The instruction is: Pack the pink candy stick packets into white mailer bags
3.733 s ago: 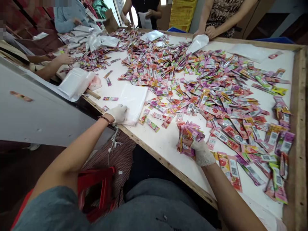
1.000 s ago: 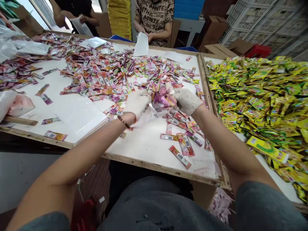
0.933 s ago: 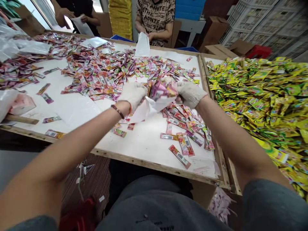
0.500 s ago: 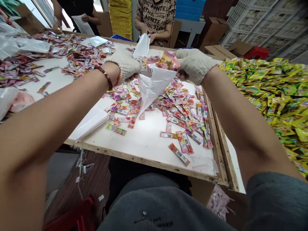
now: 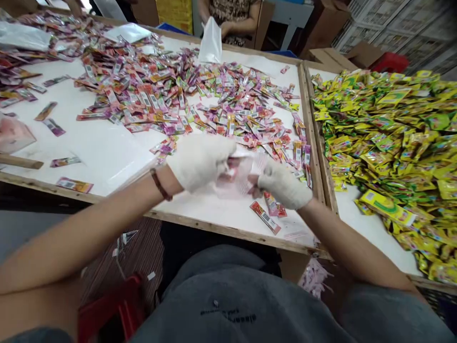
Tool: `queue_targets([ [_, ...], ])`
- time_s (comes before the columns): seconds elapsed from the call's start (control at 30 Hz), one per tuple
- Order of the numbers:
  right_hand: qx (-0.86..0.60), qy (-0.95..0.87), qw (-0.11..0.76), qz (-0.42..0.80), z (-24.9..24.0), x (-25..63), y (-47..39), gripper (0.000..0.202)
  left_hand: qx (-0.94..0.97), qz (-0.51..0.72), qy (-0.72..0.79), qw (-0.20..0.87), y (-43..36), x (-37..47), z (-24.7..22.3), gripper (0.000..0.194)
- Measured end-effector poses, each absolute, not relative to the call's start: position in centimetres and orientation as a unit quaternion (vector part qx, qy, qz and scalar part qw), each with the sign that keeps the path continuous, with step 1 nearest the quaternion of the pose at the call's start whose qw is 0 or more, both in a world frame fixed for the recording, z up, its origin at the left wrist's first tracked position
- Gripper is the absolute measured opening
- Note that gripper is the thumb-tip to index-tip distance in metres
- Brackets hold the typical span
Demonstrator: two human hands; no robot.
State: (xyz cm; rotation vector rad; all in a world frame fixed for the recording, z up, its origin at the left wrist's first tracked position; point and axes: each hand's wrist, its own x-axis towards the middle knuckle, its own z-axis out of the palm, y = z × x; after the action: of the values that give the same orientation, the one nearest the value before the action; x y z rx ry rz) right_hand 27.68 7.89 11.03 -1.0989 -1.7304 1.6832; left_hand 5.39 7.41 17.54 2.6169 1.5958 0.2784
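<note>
A plastic bag [image 5: 230, 186], with pinkish packets showing through it, is stretched low over the near part of the table. My left hand [image 5: 202, 162], in a white knit glove, is closed on its left side. On the other side my right hand [image 5: 283, 185], gloved the same way with bare fingertips, pinches the bag's edge. Motion blurs both hands and the bag. Below my right hand lie a red stick packet [image 5: 265, 217] and a couple of others. Beside my left wrist is a stack of flat clear bags [image 5: 114, 159].
Colourful stick packets [image 5: 160, 90] are heaped across the white table. A wooden rail [image 5: 314, 128] divides them from a pile of yellow packets [image 5: 392, 138] on the right. Across the table a person [image 5: 233, 21] holds a white bag [image 5: 210, 43]. A red stool [image 5: 110, 307] stands below left.
Both hands have come down and nearer to me with the bag. The bag hung point-down with packets at its open top; now it is held lower and flatter. The view has tilted down.
</note>
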Motion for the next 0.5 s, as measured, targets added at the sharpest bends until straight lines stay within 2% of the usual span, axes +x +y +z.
queue_targets([
  [0.07, -0.461, -0.607, 0.171, 0.624, 7.4, 28.6, 4.9, 0.062, 0.85, 0.068, 0.521, 0.049, 4.1, 5.2, 13.3, 0.016],
  [0.13, -0.517, -0.643, 0.147, 0.545, 4.9, 30.0, 2.6, 0.061, 0.82, 0.084, 0.561, 0.076, 0.5, 4.5, 9.7, 0.025],
  [0.2, -0.516, -0.721, 0.151, 0.437, 3.5, 31.1, 0.9, 0.04, 0.774, 0.081, 0.618, 0.108, -2.7, 3.7, 7.2, 0.036],
  [0.27, -0.427, -0.805, 0.146, 0.385, 2.6, 31.1, -0.2, 0.022, 0.743, 0.05, 0.653, 0.138, -5.1, 3.4, 5.5, 0.042],
  [0.37, -0.29, -0.888, 0.097, 0.343, 0.8, 28.1, -0.2, 0.025, 0.727, 0.019, 0.672, 0.139, -6.3, 4.6, 3.9, 0.031],
  [0.43, -0.296, -0.908, 0.051, 0.292, -1.0, 24.8, 1.2, 0.026, 0.722, 0.03, 0.678, 0.134, -5.8, 5.5, 3.0, 0.02],
  [0.5, -0.329, -0.903, 0.033, 0.274, -2.7, 21.7, 3.5, 0.024, 0.708, 0.072, 0.682, 0.167, -4.7, 5.8, 2.3, 0.02],
])
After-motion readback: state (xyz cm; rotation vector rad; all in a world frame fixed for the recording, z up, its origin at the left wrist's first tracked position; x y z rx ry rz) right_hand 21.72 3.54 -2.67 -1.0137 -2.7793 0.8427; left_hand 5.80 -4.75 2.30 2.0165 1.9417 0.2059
